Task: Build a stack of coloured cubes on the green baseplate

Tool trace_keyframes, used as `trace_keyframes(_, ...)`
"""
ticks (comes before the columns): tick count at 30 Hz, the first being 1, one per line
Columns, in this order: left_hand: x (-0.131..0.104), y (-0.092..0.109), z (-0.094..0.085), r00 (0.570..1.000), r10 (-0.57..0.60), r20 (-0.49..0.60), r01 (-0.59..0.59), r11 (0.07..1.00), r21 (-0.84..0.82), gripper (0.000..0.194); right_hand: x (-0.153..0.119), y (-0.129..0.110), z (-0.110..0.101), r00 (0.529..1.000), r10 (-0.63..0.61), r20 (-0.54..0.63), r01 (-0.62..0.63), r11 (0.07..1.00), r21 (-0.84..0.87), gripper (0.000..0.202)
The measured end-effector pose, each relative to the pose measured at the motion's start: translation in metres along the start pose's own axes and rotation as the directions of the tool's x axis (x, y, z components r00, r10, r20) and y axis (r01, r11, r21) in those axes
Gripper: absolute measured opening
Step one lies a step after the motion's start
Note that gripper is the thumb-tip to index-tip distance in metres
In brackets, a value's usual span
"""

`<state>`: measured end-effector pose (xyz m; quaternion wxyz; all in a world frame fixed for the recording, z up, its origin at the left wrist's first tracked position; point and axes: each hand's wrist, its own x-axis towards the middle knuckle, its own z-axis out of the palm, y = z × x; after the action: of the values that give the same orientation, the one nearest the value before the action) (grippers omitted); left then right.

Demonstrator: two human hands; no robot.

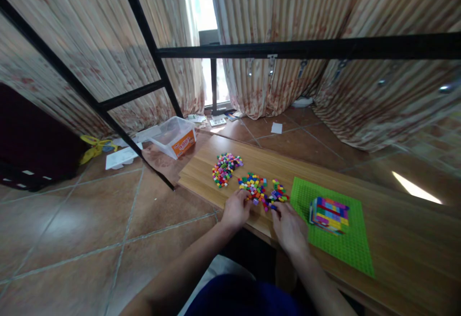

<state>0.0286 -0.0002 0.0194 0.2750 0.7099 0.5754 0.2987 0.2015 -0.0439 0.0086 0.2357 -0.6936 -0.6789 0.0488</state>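
Small toy building bricks in many colours lie in loose piles on the wooden bench. My left hand (236,207) is at the near edge of the middle pile (254,184), its fingers curled at the bricks. At the near side of the right-hand pile (279,192), my right hand (288,222) has its fingers bent down among dark bricks. Whether either hand grips a brick is too small to make out. To the right, a block-shaped brick build (329,214) with striped coloured layers stands on a green studded baseplate (355,246).
Another brick pile (225,168) lies farther left on the wooden bench (406,239). A clear plastic box (175,136) with an orange label stands on the tiled floor beyond the bench's left end. A black metal frame (288,49) crosses before the curtains (281,8).
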Motion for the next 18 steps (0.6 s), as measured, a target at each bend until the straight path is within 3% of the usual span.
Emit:
trace_keyframes(5,-0.001,-0.008,0.004,0.999,-0.024,-0.033,0.021,0.997,-0.077,0.032,0.001,-0.006,0.006,0.998,-0.049,-0.032,0.050,0.999,0.021,0.028)
trace_keyframes(9,-0.005,-0.014,0.006,0.998,0.009,-0.065,-0.019,0.990,-0.141,0.034,0.009,-0.022,0.013,0.986,-0.163,0.017,0.163,0.986,0.025,0.026)
trace_keyframes(13,-0.009,-0.016,0.007,0.996,0.041,-0.078,-0.055,0.981,-0.184,0.035,0.017,-0.030,0.021,0.973,-0.231,-0.018,0.232,0.972,0.025,0.027)
trace_keyframes(18,-0.012,-0.014,0.006,0.995,0.075,-0.068,-0.086,0.980,-0.177,0.037,0.012,-0.029,0.017,0.976,-0.202,-0.086,0.208,0.976,0.064,0.030)
